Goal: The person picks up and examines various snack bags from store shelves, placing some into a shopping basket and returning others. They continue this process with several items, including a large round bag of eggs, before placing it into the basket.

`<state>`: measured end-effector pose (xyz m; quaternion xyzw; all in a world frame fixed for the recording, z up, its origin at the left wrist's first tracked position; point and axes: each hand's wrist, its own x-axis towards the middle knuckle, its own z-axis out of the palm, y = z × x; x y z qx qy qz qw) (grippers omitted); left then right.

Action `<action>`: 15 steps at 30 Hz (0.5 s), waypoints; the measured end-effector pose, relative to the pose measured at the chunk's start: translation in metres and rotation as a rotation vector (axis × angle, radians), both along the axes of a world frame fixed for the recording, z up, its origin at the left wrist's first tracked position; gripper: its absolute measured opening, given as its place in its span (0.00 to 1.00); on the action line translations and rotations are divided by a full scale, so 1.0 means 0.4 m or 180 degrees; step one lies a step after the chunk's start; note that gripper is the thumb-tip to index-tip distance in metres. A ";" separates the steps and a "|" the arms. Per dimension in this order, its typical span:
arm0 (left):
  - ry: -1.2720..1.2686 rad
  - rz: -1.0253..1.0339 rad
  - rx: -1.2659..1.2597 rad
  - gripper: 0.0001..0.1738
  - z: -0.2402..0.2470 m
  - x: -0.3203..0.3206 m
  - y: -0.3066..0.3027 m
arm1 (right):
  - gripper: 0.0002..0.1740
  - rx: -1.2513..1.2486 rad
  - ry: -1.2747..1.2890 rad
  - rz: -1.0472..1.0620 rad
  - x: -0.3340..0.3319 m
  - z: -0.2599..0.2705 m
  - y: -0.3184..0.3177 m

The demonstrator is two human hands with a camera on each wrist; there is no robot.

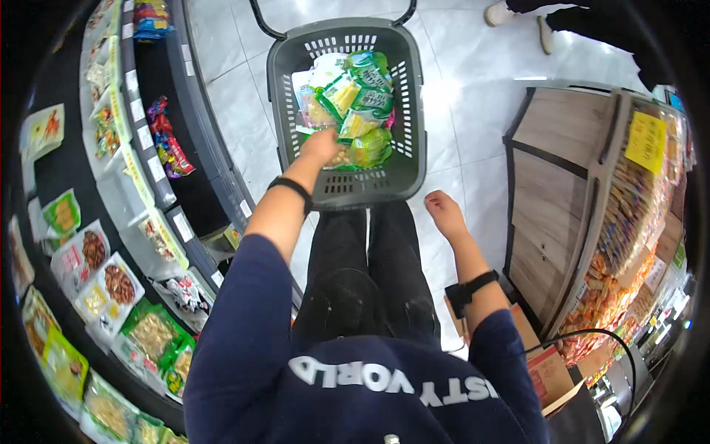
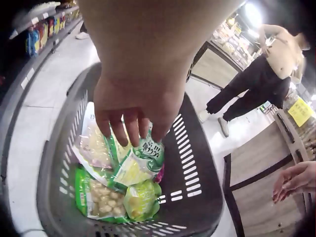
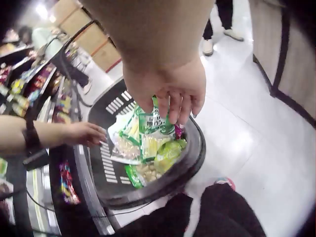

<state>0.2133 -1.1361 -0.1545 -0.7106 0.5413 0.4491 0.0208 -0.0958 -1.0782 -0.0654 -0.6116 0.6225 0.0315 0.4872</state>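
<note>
Open floor (image 1: 473, 118) surrounds the basket (image 1: 416, 111), with the shelf (image 1: 200, 133) edge just left of it. Inside the basket, snack packets (image 1: 355, 100) lie under the left hand's (image 1: 319, 146) released fingers (image 2: 118, 129). The right hand (image 1: 446, 213) hangs slack beside it, grasping nothing.

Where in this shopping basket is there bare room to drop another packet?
Bare room lies along the right wall of the basket, beside the snack packets, and in a thin strip at the near end. The middle and left side are crowded with packets, and the left hand reaches in at the near left.
</note>
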 end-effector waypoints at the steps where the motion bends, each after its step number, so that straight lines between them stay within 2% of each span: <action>1: 0.0019 -0.0017 0.0089 0.19 -0.078 -0.006 -0.042 | 0.10 0.0031 -0.0165 -0.0590 0.028 -0.024 -0.016; 2: 0.0071 0.0284 0.0162 0.22 -0.156 -0.016 -0.070 | 0.10 0.0072 -0.0305 -0.1178 0.055 -0.038 -0.024; 3: 0.0127 0.0580 0.0222 0.25 -0.229 -0.030 -0.086 | 0.10 0.0158 -0.0293 -0.1346 0.084 -0.045 -0.022; 5: -0.0031 0.0657 0.0240 0.27 -0.314 -0.057 -0.122 | 0.10 0.0275 -0.0175 -0.1174 0.126 -0.086 0.003; 6: -0.0206 0.0723 0.0237 0.30 -0.347 -0.077 -0.130 | 0.09 0.0793 -0.0762 -0.1621 0.130 -0.125 0.033; 7: -0.0496 0.0638 0.0363 0.32 -0.381 -0.096 -0.132 | 0.09 0.0842 -0.0756 -0.1640 0.141 -0.143 0.048; 8: -0.0476 0.0584 0.0439 0.32 -0.412 -0.109 -0.128 | 0.08 0.0894 -0.0761 -0.1641 0.150 -0.161 0.058; 9: -0.0548 0.0521 0.0639 0.28 -0.435 -0.117 -0.126 | 0.08 0.0947 -0.0730 -0.1675 0.153 -0.184 0.070; 11: -0.0622 0.0423 0.0889 0.24 -0.440 -0.116 -0.131 | 0.09 0.0921 -0.0584 -0.1940 0.157 -0.212 0.100; 13: -0.1022 -0.0339 -0.0521 0.15 -0.420 -0.093 -0.160 | 0.09 0.1123 -0.0541 -0.2035 0.151 -0.214 0.109; 14: -0.1011 -0.0071 -0.1360 0.09 -0.412 -0.069 -0.181 | 0.09 0.1284 -0.0515 -0.2115 0.155 -0.207 0.100; 15: -0.1187 -0.0045 -0.1677 0.10 -0.408 -0.039 -0.212 | 0.09 0.1210 -0.0484 -0.2057 0.154 -0.191 0.090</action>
